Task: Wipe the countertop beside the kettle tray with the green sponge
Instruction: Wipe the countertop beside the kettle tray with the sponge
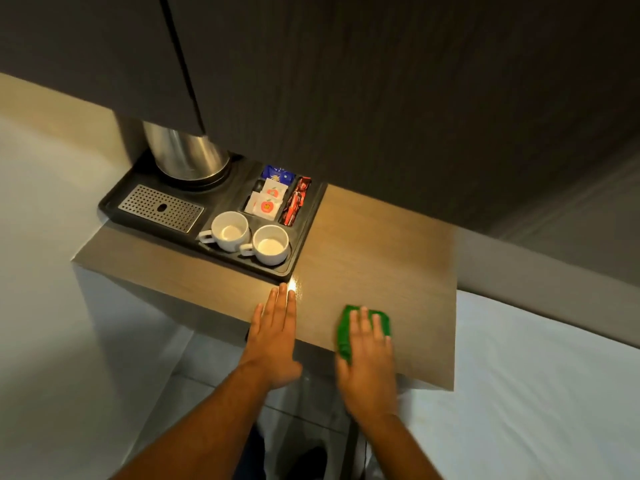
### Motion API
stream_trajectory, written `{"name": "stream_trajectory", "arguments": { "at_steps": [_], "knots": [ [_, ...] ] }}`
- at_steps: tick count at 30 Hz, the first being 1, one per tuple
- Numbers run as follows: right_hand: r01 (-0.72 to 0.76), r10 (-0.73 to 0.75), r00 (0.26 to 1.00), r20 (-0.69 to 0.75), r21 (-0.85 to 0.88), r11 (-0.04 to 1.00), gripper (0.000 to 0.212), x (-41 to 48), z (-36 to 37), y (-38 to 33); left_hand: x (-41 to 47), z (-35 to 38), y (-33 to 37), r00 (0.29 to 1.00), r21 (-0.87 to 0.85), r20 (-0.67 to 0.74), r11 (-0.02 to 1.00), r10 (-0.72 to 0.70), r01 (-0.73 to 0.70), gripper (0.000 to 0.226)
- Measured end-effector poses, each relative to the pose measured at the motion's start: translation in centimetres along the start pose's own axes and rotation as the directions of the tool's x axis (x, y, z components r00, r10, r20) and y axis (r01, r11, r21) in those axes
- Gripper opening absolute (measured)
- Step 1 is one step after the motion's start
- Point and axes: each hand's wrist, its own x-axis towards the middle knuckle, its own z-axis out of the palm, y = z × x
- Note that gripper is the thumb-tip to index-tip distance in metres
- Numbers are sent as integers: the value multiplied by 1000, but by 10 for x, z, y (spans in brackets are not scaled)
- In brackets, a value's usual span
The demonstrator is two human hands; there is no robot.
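head cam, only view | worn up high, looking forward and steeply down | pretty close over countertop (374,258) | tray (235,199) centre-left of frame | forearms entering from bottom edge

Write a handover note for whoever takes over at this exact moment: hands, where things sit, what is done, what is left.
Right hand: flat on the green sponge, pressing it on the countertop near the front edge, to the right of the kettle tray.
Left hand: open, palm down on the countertop just in front of the tray's corner, holding nothing.
Tray holds the kettle, two cups and sachets; sponge is clear of it.
Done: wiping is under way; how much has been covered cannot be told.
Left: probably the rest of the bare top beside the tray, back toward the cabinet.
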Motion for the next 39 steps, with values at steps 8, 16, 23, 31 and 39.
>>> {"name": "stream_trajectory", "arguments": {
  "at_steps": [8,16,23,31,39],
  "knots": [
    [103,-103,995,7,-61,993,78,140,-45,-3,6,-1,-3,1000,-1,31,1000,3,-2,152],
    [-195,195,980,-33,0,981,120,32,-47,96,5,-6,3,998,9,61,1000,-4,4,150],
    [-196,199,980,11,-118,973,115,-35,-17,68,-9,-3,7,999,-25,-24,999,-30,29,130],
    [64,-65,998,3,150,987,104,-25,-36,-38,-59,4,-11,985,117,-163,991,-53,72,114],
    [516,-564,818,115,287,807,73,-30,-12,-201,-221,22,-103,821,-67,-244,853,-516,517,103]
  ]
}}
